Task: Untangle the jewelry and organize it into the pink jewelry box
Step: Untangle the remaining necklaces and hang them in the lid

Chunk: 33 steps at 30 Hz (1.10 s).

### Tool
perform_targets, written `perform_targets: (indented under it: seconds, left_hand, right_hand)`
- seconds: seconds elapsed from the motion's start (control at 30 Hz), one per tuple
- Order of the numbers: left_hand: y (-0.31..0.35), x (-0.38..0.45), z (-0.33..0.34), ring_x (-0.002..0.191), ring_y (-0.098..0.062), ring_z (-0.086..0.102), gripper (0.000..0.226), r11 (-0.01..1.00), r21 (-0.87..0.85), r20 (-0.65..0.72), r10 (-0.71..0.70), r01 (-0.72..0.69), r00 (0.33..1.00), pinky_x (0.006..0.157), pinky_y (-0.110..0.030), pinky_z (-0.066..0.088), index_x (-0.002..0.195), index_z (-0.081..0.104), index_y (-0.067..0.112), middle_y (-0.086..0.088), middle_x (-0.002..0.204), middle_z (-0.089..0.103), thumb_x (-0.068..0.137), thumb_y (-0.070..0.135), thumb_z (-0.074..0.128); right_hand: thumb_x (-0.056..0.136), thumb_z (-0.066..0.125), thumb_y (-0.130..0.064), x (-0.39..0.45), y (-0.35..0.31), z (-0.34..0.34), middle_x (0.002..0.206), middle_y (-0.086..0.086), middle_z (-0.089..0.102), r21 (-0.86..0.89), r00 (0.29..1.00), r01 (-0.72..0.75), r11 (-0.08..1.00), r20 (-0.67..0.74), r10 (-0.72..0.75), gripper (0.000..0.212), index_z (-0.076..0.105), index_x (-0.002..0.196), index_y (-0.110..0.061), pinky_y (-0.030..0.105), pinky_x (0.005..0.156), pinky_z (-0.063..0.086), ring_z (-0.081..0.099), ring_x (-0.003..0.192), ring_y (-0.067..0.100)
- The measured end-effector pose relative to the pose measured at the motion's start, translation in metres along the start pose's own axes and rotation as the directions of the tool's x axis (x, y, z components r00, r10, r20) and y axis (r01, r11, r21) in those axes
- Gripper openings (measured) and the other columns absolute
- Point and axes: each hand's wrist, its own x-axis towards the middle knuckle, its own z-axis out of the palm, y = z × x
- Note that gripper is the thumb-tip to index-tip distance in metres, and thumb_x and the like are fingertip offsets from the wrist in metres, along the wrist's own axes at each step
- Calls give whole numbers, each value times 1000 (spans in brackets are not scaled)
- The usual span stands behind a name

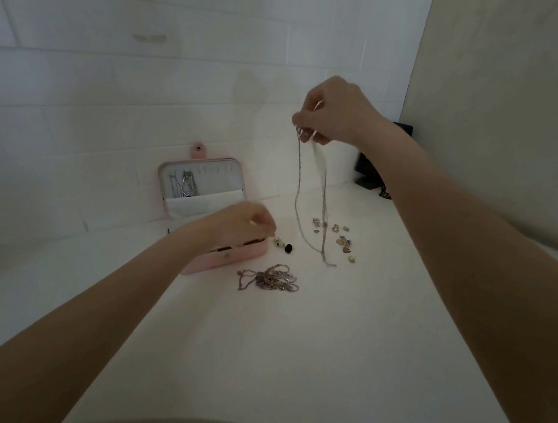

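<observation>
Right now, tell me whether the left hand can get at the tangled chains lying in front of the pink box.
Probably yes. The left hand hovers over the pink box, and the tangled chains lie just beside it on open table, uncovered.

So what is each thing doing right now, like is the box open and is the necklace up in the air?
Pink jewelry box: open, lid up, some chains hung inside the lid.
Long chain: lifted, hanging from the right hand, lowest end touching the table.
Chain pile: tangled, lying on the table.
Small charms: loose, scattered on the table.
Left hand: fingers curled at the box's right end; whether it holds anything is unclear.
</observation>
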Motion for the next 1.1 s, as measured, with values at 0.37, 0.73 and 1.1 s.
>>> perform_targets:
  seconds: [0.37,0.73,1.1]
  left_hand:
    - [58,3,-45,89,-12,69,15,676,-708,-209,75,-204,975,94,-33,49,96,66,12,2,89,72,94,19,53]
    - [23,-9,-32,58,-5,57,16,676,-735,-82,-5,-57,997,68,-18,54,89,69,7,3,69,65,91,14,55]
    - [-22,-9,-51,49,-2,52,14,609,-788,-62,-219,86,974,66,-18,55,85,69,5,2,63,59,90,10,57]
  right_hand:
    - [83,68,-15,-1,-14,-7,68,5,66,88,994,78,993,63,-84,12,70,79,-3,13,45,44,57,48,5]
    - [85,67,-8,1,4,-12,66,9,61,634,957,-73,770,-171,232,13,64,75,0,16,44,44,52,41,7]
    - [87,65,-11,8,45,-3,65,5,61,688,804,-148,711,-335,491,10,62,82,-3,16,41,44,53,44,9]
